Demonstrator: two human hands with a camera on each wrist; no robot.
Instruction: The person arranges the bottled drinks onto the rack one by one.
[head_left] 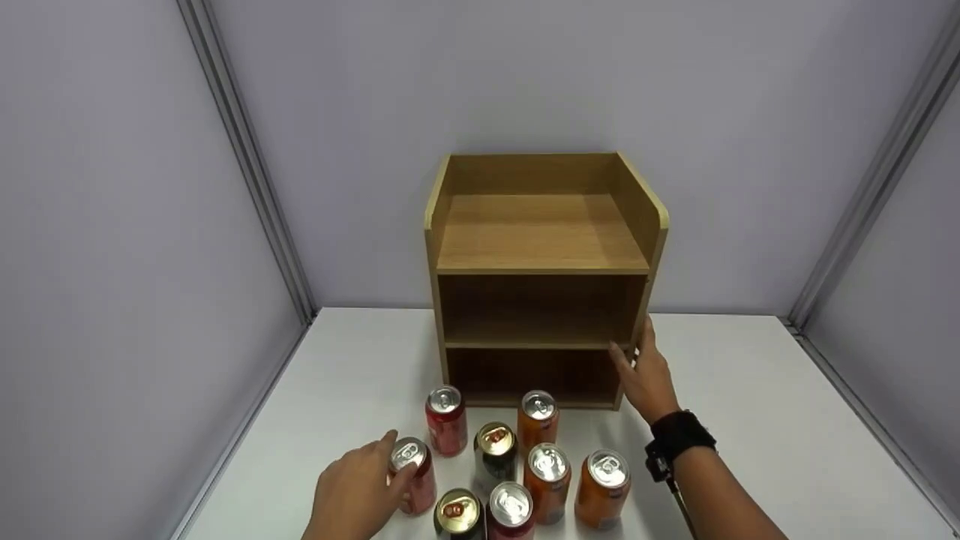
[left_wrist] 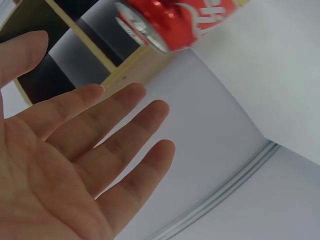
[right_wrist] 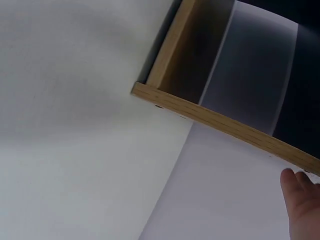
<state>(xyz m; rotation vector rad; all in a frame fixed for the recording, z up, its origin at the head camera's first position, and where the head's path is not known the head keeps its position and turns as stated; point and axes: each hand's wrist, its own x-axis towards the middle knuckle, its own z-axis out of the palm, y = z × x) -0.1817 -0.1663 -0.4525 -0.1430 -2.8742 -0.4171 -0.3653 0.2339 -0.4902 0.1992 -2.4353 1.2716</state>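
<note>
My left hand is beside a red soda can, thumb and fingers spread apart; in the left wrist view its fingers are straight and a red can lies beyond the tips. At the right side panel of a small wooden shelf, my right hand has its fingers extended along the outer side and its thumb near the front edge. The right wrist view shows those fingertips close to the panel's edge. Another red can stands at the shelf's lower left front corner.
Several more cans stand upright before the shelf: orange ones, dark ones with gold lids and a red one. A white table carries everything, enclosed by pale walls behind and at both sides.
</note>
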